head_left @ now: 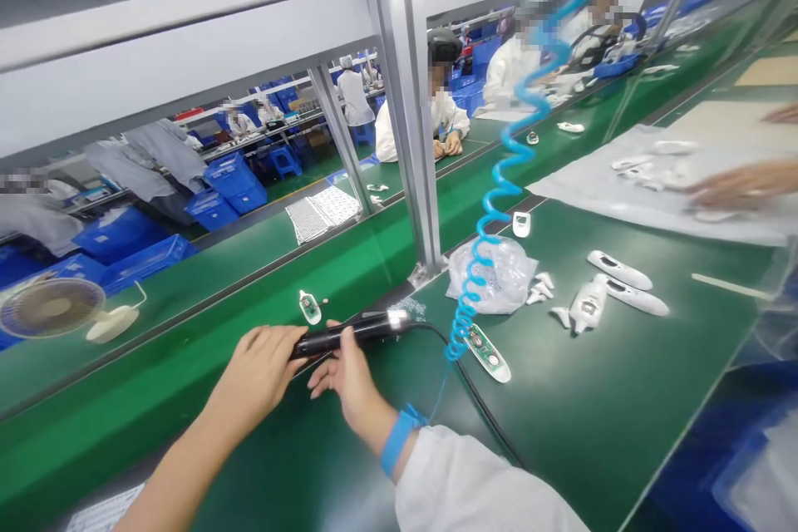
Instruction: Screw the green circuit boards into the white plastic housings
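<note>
**A:** Biggest risk on this dark green tabletop (579,424)?

**B:** Black cable (483,411) trailing close to the bare circuit board (479,341). One tug, and a dragged board looks likely. Also a blue coiled cord (465,320), dangling right over that board, easy to snag.

**A:** Containers?

**B:** Blue plastic crates (230,183) beyond the conveyor belt (205,299), contents hidden. Crumpled clear plastic bag (492,274) near the far edge of the tabletop, contents unclear.

**A:** Hands?

**B:** Left hand (262,370) clenched around a black corded handheld tool (367,324), over the tabletop's left edge. Right hand (349,378) under the barrel, thumb alongside. Grip or mere support: impossible to tell.
</note>
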The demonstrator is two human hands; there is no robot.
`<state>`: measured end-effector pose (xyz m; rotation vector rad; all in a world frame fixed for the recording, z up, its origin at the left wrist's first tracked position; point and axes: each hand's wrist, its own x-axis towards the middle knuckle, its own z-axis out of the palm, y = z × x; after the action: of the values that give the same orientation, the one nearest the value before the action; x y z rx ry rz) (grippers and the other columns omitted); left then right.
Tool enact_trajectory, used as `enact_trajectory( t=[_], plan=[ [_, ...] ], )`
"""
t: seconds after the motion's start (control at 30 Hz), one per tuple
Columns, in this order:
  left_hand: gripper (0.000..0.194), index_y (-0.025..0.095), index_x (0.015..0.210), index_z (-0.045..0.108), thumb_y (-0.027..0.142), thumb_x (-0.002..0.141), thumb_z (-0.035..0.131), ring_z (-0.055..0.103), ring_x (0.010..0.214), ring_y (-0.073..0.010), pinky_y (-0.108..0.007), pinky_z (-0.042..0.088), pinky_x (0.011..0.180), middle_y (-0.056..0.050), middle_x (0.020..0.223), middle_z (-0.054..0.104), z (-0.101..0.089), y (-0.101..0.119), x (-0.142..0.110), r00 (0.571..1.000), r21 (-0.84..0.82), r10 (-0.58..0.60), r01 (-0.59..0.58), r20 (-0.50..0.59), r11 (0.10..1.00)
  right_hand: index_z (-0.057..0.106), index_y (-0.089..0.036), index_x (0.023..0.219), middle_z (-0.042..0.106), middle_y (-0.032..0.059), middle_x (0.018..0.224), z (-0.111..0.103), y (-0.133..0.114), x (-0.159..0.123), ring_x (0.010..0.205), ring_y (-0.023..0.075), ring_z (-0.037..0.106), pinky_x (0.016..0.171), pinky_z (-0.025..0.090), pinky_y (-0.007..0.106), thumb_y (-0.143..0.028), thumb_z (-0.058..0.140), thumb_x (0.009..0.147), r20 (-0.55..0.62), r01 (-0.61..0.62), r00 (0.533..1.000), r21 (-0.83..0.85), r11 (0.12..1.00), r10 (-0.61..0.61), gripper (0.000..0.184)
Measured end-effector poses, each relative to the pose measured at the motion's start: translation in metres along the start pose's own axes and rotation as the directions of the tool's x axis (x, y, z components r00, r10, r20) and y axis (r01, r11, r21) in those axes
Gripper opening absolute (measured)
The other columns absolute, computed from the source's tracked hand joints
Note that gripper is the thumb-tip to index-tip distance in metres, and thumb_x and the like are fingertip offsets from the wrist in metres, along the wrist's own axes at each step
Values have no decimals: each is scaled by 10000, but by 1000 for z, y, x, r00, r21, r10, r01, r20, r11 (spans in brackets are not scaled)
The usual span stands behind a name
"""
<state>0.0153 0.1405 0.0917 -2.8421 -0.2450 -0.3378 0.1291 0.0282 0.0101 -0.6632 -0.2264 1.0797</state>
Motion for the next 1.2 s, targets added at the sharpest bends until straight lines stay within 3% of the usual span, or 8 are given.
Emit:
enact_trajectory(
  t=[0.13, 0.27, 0.4, 0.57, 0.7, 0.83, 0.97, 1.2],
  plan=[
    [396, 165, 1278, 616, 358, 1035, 370, 651, 1101, -285, -439, 465, 971, -143, 1237, 699, 8, -20, 29, 1000, -23, -21, 21, 13, 1000, 592, -145, 1037, 618, 16, 538, -9, -25, 14, 475, 175, 593, 441, 460, 245, -843, 553, 779, -245, 209, 951, 65, 976, -188, 746],
    [520, 157, 1370, 573, 76, 913, 340, 616, 1214, -287, -422, 486, 954, -135, 1395, 626, 47, -50, 54, 967, 54, -176, 169, 182, 984, 598, -165, 821, 603, 24, 508, -20, -44, 23, 466, 181, 583, 464, 465, 277, -858, 500, 786, -404, 327, 857, -57, 943, -321, 700],
    [821, 221, 1495, 481, -56, 726, 400, 511, 1369, -272, -412, 436, 1033, -79, 1579, 450, 87, -60, 83, 914, 122, -18, -35, 405, 992, 604, -170, 793, 644, 53, 593, -25, -51, 28, 536, 206, 629, 517, 500, 318, -846, 480, 809, -513, 349, 788, -81, 934, -339, 688],
    [620, 189, 1457, 536, 53, 864, 414, 573, 1290, -294, -414, 450, 996, -145, 1474, 562, 109, -64, 105, 890, 107, 110, -173, 442, 979, 644, -153, 960, 708, 94, 804, -28, -52, 30, 709, 241, 681, 698, 557, 372, -737, 555, 866, -662, 432, 627, -143, 890, -411, 597],
    [546, 125, 1330, 641, 25, 902, 318, 637, 1152, -313, -446, 470, 925, -195, 1355, 639, 108, -73, 106, 896, 151, 142, -223, 421, 963, 640, -154, 967, 668, 63, 725, -26, -54, 31, 667, 228, 653, 668, 539, 355, -732, 522, 888, -618, 446, 660, -135, 885, -427, 596],
    [536, 108, 1358, 618, 80, 922, 308, 653, 1078, -325, -432, 477, 837, -190, 1262, 686, 87, -61, 79, 924, 167, 101, -172, 368, 971, 636, -160, 976, 574, 8, 581, -23, -60, 37, 565, 210, 591, 550, 483, 319, -804, 499, 837, -622, 441, 674, -96, 893, -399, 673],
    [520, 130, 1431, 547, 234, 975, 322, 662, 1011, -340, -419, 465, 736, -182, 1207, 705, 63, -10, 10, 981, 207, -30, -10, 193, 978, 611, -176, 915, 550, 0, 544, -26, -67, 42, 527, 194, 553, 534, 463, 308, -875, 505, 760, -645, 437, 684, -11, 899, -341, 725],
    [784, 268, 1639, 29, 271, 942, 388, 664, 1002, -378, -454, 473, 719, -148, 1142, 726, 58, 67, -71, 985, 162, -142, 125, 98, 979, 631, -175, 892, 548, 6, 582, -32, -81, 38, 533, 184, 533, 570, 462, 318, -797, 477, 844, -569, 510, 670, -113, 853, -476, 642]
  ],
)
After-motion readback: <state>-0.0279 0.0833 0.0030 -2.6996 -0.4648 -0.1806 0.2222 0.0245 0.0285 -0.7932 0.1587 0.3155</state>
